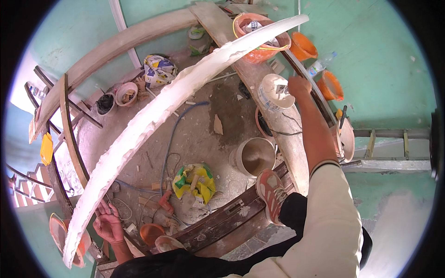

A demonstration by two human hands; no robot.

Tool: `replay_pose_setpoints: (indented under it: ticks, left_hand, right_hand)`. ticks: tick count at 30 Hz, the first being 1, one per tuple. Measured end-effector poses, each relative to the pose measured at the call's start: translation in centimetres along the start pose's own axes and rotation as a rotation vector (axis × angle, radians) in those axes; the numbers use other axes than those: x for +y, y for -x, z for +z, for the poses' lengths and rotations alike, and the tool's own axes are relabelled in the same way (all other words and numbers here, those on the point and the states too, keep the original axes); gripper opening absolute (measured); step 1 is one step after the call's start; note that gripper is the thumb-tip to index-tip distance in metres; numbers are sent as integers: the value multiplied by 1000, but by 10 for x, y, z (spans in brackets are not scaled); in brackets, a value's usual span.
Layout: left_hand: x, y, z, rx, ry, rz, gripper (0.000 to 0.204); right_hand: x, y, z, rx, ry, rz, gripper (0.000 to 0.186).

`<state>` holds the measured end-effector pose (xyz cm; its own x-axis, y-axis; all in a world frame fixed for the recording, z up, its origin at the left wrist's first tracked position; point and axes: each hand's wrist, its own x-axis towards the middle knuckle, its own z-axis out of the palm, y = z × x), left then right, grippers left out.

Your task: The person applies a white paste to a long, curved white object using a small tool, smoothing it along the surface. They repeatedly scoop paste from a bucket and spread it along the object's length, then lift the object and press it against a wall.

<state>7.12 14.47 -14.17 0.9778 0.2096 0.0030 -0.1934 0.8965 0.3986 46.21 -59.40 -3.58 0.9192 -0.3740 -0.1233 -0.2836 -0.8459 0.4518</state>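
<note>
A long curved white plaster strip (pixel 153 111), its inner edge rough, arcs from the lower left to the upper right. My left hand (pixel 109 223) is just beside its lower end, palm up, fingers loosely apart and holding nothing; whether the fingertips touch the strip I cannot tell. At the right, my right hand (pixel 299 87) is closed at the rim of a white bucket (pixel 268 95). A small grey blade-like piece (pixel 281 90) shows inside that bucket, next to my fingers. What my fingers close on is hidden. The bucket stands on a curved wooden plank (pixel 293 134).
An orange tub (pixel 250 54) with a bag in it stands at the far end of the plank. Below lie a large bucket (pixel 252 157), a yellow-green bag (pixel 194 184), a red power tool (pixel 165 202) and a blue hose (pixel 170 139). A ladder (pixel 389 164) is at right.
</note>
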Motion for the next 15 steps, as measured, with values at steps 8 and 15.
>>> replay_pose_setpoints:
  ticks: [8, 15]
  left_hand:
    - [-8, -2, 12, -19, -36, 44, 57]
    - [-11, -2, 13, -28, -55, 60, 55]
  right_hand:
    - [-59, -51, -31, -52, 108, -157, 28]
    - [-29, -68, -3, -173, -266, -79, 28]
